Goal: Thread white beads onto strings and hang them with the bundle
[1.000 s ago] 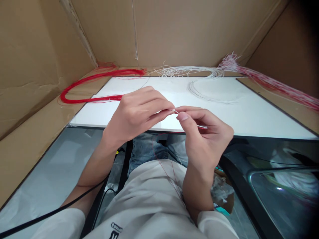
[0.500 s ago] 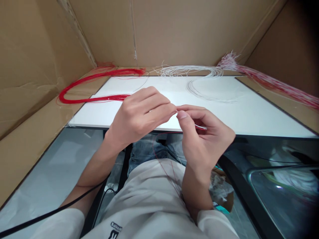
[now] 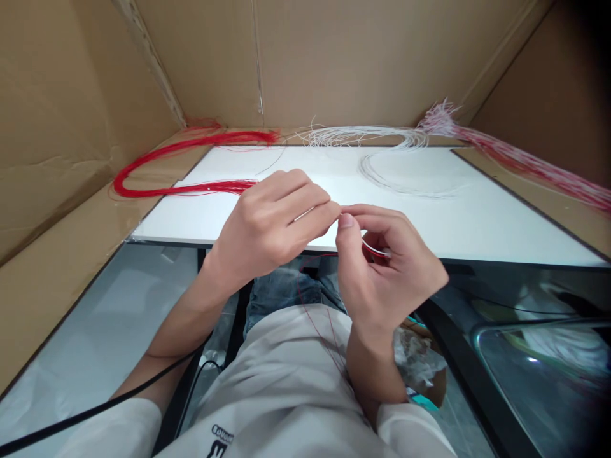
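Note:
Fingertip to fingertip, my left hand and my right hand meet above the front edge of the white board. A thin red wire and a white wire curve through my right palm, pinched between thumb and index finger. My left fingers are closed at the same spot; a bit of white shows between them, and the fingertips hide most of what they grip. A loose red wire hangs down across the shirt. Behind my left hand lies a bundle of red wires.
White wires lie along the back of the white board. A red and white wire bundle rests at the right. Cardboard walls enclose the back and sides. A black cable crosses my left forearm.
My right thumb and fingers have shifted slightly left, and the wires in that palm bend more. My left hand has moved slightly right. The wire bundles lie as before.

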{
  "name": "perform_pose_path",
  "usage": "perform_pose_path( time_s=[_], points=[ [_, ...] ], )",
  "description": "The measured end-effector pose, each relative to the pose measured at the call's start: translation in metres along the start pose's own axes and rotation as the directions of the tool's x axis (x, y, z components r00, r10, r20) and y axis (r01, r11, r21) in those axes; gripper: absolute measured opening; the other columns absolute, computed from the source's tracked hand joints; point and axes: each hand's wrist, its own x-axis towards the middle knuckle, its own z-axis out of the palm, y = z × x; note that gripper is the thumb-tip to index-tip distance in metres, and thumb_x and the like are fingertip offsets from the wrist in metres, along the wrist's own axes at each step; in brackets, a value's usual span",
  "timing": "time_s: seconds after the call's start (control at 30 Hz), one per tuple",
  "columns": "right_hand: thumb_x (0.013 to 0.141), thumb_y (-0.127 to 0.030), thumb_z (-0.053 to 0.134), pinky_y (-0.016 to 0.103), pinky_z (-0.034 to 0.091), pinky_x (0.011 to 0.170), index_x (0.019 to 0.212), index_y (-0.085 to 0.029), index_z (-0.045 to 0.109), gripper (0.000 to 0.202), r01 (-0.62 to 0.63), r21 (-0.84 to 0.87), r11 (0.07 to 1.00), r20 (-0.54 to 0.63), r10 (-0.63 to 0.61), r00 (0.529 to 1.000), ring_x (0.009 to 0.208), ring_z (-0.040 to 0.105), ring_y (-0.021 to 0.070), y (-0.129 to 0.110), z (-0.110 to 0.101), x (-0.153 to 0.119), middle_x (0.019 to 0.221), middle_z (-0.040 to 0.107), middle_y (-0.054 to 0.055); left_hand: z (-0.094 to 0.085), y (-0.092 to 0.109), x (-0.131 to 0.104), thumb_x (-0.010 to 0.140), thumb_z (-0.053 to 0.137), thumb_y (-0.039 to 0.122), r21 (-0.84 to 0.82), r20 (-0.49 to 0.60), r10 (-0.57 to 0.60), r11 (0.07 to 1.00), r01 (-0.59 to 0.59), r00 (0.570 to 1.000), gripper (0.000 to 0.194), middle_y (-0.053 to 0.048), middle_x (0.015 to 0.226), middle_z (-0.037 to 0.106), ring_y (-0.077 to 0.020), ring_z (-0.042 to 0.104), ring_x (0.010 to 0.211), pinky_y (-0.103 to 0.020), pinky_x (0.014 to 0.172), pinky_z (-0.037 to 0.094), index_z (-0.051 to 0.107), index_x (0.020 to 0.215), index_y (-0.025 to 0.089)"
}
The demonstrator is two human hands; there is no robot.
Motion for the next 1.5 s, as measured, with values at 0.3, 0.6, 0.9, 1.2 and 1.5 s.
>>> perform_pose_path(
  time_s=[0.3, 0.6, 0.9, 1.2, 1.5],
  points=[
    [0.09, -0.02, 0.074, 0.027, 0.04, 0.045, 0.073, -0.022, 0.071, 0.017, -0.087, 0.088, 0.992, -0.002, 0.088, 0.996, 0.06, 0.062, 0.0128, 0.002, -0.004, 0.004, 0.081, 0.078, 0.001, 0.004, -0.003, 0.001, 0.104, 0.061, 0.02, -0.209, 0.014, -0.078, 0.975, 0.079, 0.997, 0.01, 0.0, 0.095, 0.079, -0.0162, 0.074, 0.088, -0.033, 0.079, 0.063, 0.069, 0.1, 0.024],
    [0.089, -0.016, 0.074, 0.028, 0.039, 0.045, 0.073, -0.024, 0.07, 0.019, -0.061, 0.077, 0.995, 0.004, 0.061, 0.998, 0.06, 0.06, 0.0127, 0.002, -0.006, 0.003, 0.081, 0.078, 0.0, 0.002, 0.0, 0.002, 0.105, 0.061, 0.023, -0.276, 0.054, -0.158, 0.947, 0.167, 0.986, 0.013, -0.001, 0.091, 0.081, -0.0155, 0.078, 0.085, -0.031, 0.076, 0.064, 0.071, 0.097, 0.024],
    [0.087, -0.013, 0.077, 0.025, 0.035, 0.044, 0.075, -0.023, 0.074, 0.016, -0.094, 0.291, 0.952, 0.031, 0.089, 0.996, 0.063, 0.061, 0.0117, 0.01, -0.004, 0.008, 0.078, 0.077, 0.0, 0.001, -0.002, 0.004, 0.105, 0.062, 0.024, -0.396, 0.031, -0.206, 0.896, 0.201, 0.978, 0.012, 0.001, 0.089, 0.081, -0.0133, 0.076, 0.081, -0.028, 0.074, 0.062, 0.071, 0.097, 0.025],
    [0.089, -0.014, 0.076, 0.027, 0.038, 0.048, 0.077, -0.023, 0.074, 0.016, -0.084, 0.343, 0.936, 0.082, 0.059, 0.995, 0.068, 0.063, 0.0137, 0.012, -0.006, 0.008, 0.08, 0.076, 0.002, -0.002, -0.003, 0.006, 0.104, 0.064, 0.025, -0.393, 0.036, -0.182, 0.902, 0.181, 0.983, 0.011, 0.0, 0.088, 0.079, -0.0141, 0.075, 0.08, -0.029, 0.073, 0.062, 0.071, 0.096, 0.023],
    [0.092, -0.017, 0.074, 0.03, 0.039, 0.054, 0.08, -0.023, 0.075, 0.014, -0.164, 0.487, 0.858, 0.263, 0.035, 0.964, 0.069, 0.058, 0.0137, 0.018, -0.011, 0.012, 0.081, 0.073, 0.0, -0.001, -0.01, 0.002, 0.097, 0.074, 0.033, -0.716, 0.174, -0.302, 0.615, 0.331, 0.937, 0.012, 0.001, 0.087, 0.075, -0.0104, 0.07, 0.074, -0.025, 0.07, 0.06, 0.072, 0.094, 0.022]
  ],
)
